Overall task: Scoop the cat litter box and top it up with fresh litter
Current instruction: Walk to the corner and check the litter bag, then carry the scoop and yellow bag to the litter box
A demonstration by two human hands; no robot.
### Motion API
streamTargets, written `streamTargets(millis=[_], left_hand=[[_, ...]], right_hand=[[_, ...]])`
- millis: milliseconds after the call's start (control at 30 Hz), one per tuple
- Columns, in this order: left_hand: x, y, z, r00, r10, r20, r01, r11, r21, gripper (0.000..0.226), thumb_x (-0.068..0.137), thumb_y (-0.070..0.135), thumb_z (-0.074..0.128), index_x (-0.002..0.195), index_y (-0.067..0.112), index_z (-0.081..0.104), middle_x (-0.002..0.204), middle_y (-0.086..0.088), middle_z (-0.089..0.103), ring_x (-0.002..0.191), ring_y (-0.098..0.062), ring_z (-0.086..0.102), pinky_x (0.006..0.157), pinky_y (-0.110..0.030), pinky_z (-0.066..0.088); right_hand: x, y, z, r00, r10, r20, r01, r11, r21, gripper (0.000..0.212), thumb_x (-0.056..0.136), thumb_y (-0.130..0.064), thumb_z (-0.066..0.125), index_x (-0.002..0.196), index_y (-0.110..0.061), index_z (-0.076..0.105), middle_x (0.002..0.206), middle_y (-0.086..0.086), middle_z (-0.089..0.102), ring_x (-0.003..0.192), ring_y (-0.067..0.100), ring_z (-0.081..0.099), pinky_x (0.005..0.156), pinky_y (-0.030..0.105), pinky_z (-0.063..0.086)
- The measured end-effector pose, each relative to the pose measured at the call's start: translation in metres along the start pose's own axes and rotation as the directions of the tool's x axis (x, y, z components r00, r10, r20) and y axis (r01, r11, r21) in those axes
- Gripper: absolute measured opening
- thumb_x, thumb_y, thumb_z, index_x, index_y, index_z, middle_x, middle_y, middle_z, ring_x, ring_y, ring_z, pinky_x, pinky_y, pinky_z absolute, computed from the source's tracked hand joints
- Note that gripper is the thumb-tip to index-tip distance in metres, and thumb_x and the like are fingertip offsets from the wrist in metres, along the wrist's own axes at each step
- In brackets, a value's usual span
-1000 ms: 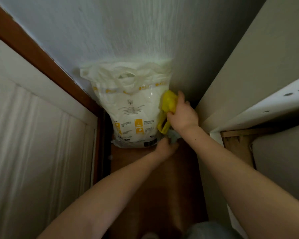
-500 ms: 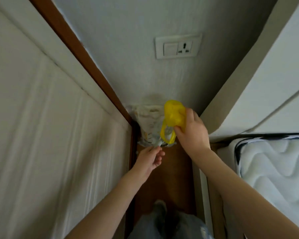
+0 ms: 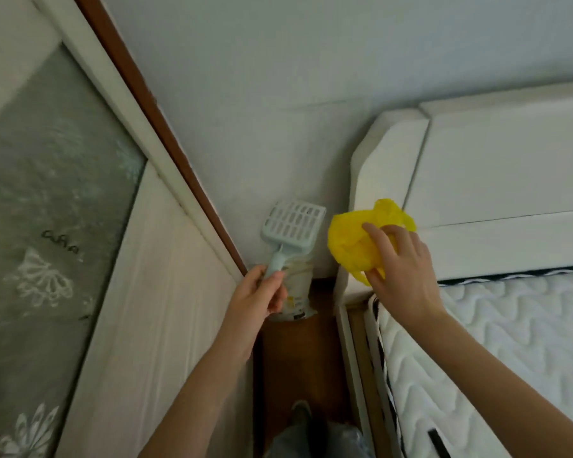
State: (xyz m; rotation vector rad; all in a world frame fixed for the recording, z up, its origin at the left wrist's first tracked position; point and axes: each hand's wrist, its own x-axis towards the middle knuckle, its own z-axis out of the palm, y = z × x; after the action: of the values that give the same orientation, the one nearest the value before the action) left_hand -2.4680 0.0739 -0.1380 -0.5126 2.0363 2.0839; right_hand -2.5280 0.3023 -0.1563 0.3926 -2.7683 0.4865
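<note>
The job looks barely begun: the tools are in hand, but no litter box is in view, so scooping and topping up both appear still to do. The left hand (image 3: pixel 257 292) has its fingers curled round the handle of one pale slotted scoop (image 3: pixel 291 228), raised above the one litter bag (image 3: pixel 295 292) on the floor. Right of the scoop, the right hand (image 3: pixel 399 262) pinches one crumpled yellow plastic bag (image 3: pixel 351 244).

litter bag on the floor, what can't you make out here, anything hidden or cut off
Head view:
- Litter bag: left side hidden behind the left hand, top behind the scoop; print too small to read.
- Yellow bag: contents hidden by its crumpled folds and the right hand.
- Litter box: not in view.
</note>
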Motion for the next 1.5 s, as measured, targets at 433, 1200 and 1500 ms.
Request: streamTargets(millis=[433, 1200, 1500], left_hand=[[-0.045, 0.036, 0.108, 0.957, 0.099, 0.273, -0.101, 0.995, -0.009, 0.017, 0.098, 0.013, 0.049, 0.088, 0.005, 0.061, 0.066, -0.002, 0.055, 0.063, -0.014, 0.048, 0.065, -0.026, 0.041], [-0.051, 0.044, 0.299, 0.118, -0.207, 0.971, -0.344, 0.909, 0.236, 0.014, 0.096, 0.01, 0.052, 0.087, 0.003, 0.059, 0.064, -0.005, 0.053, 0.062, -0.016, 0.046, 0.066, -0.031, 0.041], [-0.196, -0.014, 0.305, -0.312, -0.355, 0.881, -0.422, 0.883, 0.207, 0.017, 0.096, 0.012, 0.051, 0.091, -0.004, 0.057, 0.064, -0.007, 0.052, 0.062, -0.017, 0.045, 0.068, -0.035, 0.041]], right_hand=[[-0.101, 0.066, -0.089, 0.939, 0.271, -0.211, -0.3, 0.947, -0.116, 0.078, 0.065, -0.005, 0.074, 0.135, -0.019, 0.043, 0.118, 0.013, 0.054, 0.103, 0.036, 0.05, 0.084, 0.047, 0.047], [-0.274, -0.016, -0.139, 0.054, 0.707, -0.706, -0.996, -0.008, -0.084, 0.078, 0.062, -0.006, 0.076, 0.132, -0.018, 0.045, 0.115, 0.016, 0.054, 0.1, 0.035, 0.05, 0.081, 0.047, 0.047], [-0.385, -0.123, -0.157, -0.279, 0.529, -0.801, -0.915, -0.399, 0.055, 0.073, 0.065, -0.007, 0.079, 0.13, -0.018, 0.047, 0.114, 0.015, 0.053, 0.1, 0.033, 0.05, 0.08, 0.045, 0.048]])
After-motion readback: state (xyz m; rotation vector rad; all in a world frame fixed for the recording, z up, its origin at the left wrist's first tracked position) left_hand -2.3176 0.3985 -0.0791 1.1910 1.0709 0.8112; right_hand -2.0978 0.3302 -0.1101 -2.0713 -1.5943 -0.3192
